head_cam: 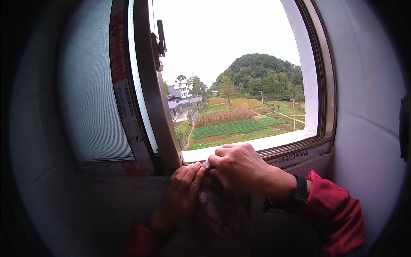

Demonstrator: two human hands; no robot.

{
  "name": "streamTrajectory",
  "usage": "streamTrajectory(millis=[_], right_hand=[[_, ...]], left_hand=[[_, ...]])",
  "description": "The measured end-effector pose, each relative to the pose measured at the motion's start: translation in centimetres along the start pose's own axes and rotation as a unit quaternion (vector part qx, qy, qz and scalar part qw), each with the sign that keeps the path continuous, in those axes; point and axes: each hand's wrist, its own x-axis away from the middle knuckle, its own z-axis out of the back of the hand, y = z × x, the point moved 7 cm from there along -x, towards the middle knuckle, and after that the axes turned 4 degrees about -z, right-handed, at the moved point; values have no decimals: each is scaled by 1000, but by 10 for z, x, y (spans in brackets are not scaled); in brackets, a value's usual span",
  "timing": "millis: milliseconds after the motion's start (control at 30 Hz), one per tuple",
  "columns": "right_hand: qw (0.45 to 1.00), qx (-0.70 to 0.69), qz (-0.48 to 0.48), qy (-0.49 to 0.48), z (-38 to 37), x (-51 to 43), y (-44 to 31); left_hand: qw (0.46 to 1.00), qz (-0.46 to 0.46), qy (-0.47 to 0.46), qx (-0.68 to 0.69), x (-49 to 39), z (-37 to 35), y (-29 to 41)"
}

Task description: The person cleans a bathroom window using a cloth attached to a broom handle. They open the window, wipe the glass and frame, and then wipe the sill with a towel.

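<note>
My right hand (239,167) pinches the top of a pinkish patterned cloth (208,205) at the bottom track of the sliding window frame (289,147). Close beside it, my left hand (184,186) holds the same cloth with its fingertips, near the foot of the brown metal sash stile (163,119). The cloth hangs down below both hands into shadow, where its lower part is hard to make out. How the cloth's tip meets the track is hidden by my fingers.
A ribbed glass pane (96,80) stands at the left, edged with printed protective film. A dark window latch (161,38) sticks out from the stile. Pale tiled wall (369,138) rises at the right, with a dark object at its far edge. Fields, houses and a wooded hill lie outside.
</note>
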Motion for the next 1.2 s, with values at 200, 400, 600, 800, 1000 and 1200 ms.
streamTrajectory(millis=[200, 400, 600, 800, 1000, 1200], right_hand=[[1000, 1, -23, 18, 1, 3, 0], [999, 29, -15, 21, 2, 1, -4], [998, 51, -7, 28, 2, 4, -5], [998, 54, -6, 16, 11, 13, 5], [991, 120, -52, 19, 60, 57, 45], [957, 227, -172, 55, 102, 113, 100]], left_hand=[[1000, -5, 30, 0, 4, 1, -2], [997, -17, 73, -5, 6, -3, -4], [996, -46, 81, -6, 9, -4, -5], [996, -69, 53, 7, 17, -9, -10], [996, -77, 40, 4, 15, -10, -6], [996, -66, 52, 2, 10, -7, -2]])
